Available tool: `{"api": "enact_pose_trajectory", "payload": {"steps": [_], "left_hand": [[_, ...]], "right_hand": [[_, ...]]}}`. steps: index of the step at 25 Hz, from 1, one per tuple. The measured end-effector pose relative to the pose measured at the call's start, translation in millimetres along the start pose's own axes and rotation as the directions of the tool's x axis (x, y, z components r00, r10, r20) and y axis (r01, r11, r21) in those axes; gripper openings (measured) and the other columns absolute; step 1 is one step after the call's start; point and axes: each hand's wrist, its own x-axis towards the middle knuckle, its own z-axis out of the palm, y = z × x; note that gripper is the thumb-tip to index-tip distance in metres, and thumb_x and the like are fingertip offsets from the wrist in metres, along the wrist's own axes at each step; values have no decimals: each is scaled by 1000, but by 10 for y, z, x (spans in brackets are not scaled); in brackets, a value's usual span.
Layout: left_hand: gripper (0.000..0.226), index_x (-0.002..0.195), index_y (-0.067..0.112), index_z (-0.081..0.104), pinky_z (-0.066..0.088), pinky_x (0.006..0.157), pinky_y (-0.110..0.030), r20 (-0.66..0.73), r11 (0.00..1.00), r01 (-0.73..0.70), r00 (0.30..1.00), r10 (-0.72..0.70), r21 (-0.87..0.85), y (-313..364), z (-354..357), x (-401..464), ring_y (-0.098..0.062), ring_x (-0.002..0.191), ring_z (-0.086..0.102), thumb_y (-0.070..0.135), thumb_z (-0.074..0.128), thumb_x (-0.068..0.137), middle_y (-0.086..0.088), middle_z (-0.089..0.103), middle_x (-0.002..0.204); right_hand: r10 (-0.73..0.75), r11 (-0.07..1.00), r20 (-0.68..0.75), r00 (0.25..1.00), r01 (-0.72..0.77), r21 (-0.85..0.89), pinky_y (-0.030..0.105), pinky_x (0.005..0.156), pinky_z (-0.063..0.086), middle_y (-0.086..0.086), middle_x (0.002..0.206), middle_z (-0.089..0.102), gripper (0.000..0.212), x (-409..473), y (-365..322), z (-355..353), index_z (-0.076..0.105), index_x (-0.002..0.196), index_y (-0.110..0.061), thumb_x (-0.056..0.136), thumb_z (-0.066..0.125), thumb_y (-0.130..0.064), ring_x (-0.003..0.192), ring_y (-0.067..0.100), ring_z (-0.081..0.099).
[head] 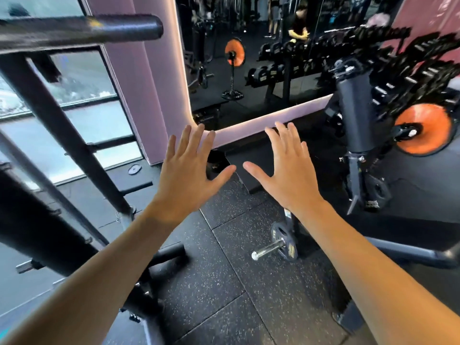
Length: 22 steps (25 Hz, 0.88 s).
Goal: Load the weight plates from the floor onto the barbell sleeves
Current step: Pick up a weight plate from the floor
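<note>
While both arms reach out in the head view, the bare left hand [185, 175] and bare right hand [290, 170] hang side by side in the air, fingers spread wide, palms down, holding nothing and touching nothing. Below the right forearm a small black round weight plate [283, 241] stands upright on a short chrome peg [268, 250], low over the speckled black rubber floor [219, 282]. Up at the top left, the thick dark barbell sleeve [104, 27] juts in, bare as far as I can see. To do this well, I'd say crouch to the plate, grip its rim with both hands, draw it straight off the peg, then line its hole squarely with the sleeve before pushing (no tilting, or it binds). Motion blur smears the sleeve and rack; the bar's far end is cut off, and whether other plates lie on the floor I cannot tell
</note>
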Motion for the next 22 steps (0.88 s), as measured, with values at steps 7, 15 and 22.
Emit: {"api": "enact_pose_trajectory", "payload": {"steps": [7,15,22], "left_hand": [[88,157,20,31,9,126,-53,26,992,128,991,-128,14,237,219,509,-30,156,13,77,27,90,-8,23,167],[84,153,17,41,21,122,-58,-49,985,136,990,-131,105,-324,714,1205,-36,151,26,73,36,92,-12,33,162],[86,150,14,43,25,120,-59,-89,978,153,986,-142,140,-1164,994,2033,-36,149,32,76,32,91,-14,38,160]], "right_hand": [[-112,989,49,992,107,98,62,118,28,8,166,23,93,652,452,346,28,155,-16,88,28,-80,155,29,13],[-195,973,93,976,180,146,61,119,25,7,168,14,95,1578,599,1066,25,157,-18,87,26,-82,157,27,6],[-219,961,65,974,204,186,62,120,22,5,169,12,95,2692,465,1656,26,157,-17,87,28,-81,157,26,5]]}}
